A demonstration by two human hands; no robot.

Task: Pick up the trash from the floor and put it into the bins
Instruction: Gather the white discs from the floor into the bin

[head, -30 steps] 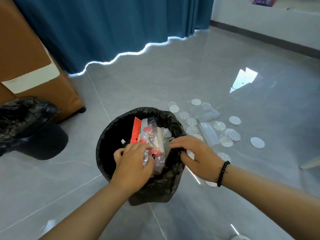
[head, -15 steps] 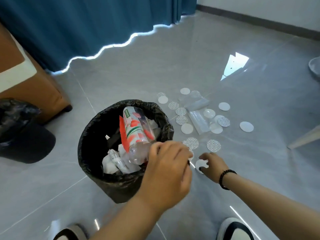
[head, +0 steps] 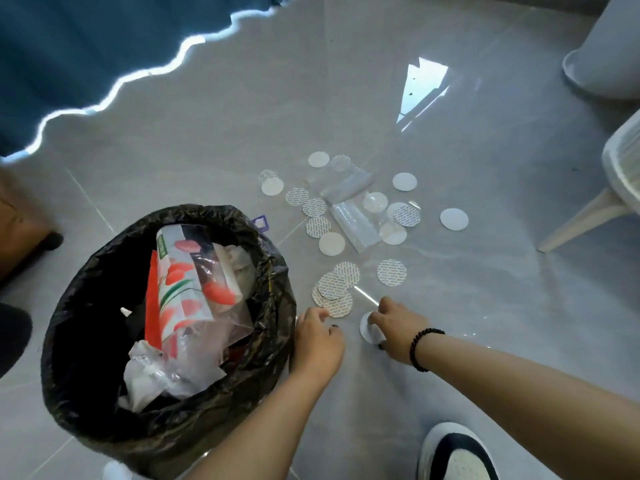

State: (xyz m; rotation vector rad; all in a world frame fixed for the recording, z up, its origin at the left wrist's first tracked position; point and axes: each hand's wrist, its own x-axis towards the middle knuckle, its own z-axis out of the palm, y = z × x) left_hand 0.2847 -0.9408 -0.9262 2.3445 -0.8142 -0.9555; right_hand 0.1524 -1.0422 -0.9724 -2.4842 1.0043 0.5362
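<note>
Head view: at 9 o'clock of the frame stands the bin (head: 166, 427), lined with a black bag whose edge is folded over the rim, presumably so the liner stays put as trash drops in. A printed plastic wrapper (head: 187, 289) leans upright in it on crumpled clear plastic, so the bin looks close to full. Just beside the rim, at its 3 o'clock, the left hand (head: 320, 341) hovers low over the floor with fingers loosely curled and nothing visibly in it, reaching toward the overlapping foil seal discs (head: 334, 289) at its 12 o'clock. Right of it, the right hand (head: 398, 332), a beaded bracelet (head: 424, 348) on the wrist, pinches a white round disc (head: 367, 329) against the tile, likely prying up its edge since it lies flat. More discs and clear plastic bags (head: 353, 216) lie scattered toward 1 o'clock, well apart from the bin. A shoe (head: 457, 455) shows at 5 o'clock
</note>
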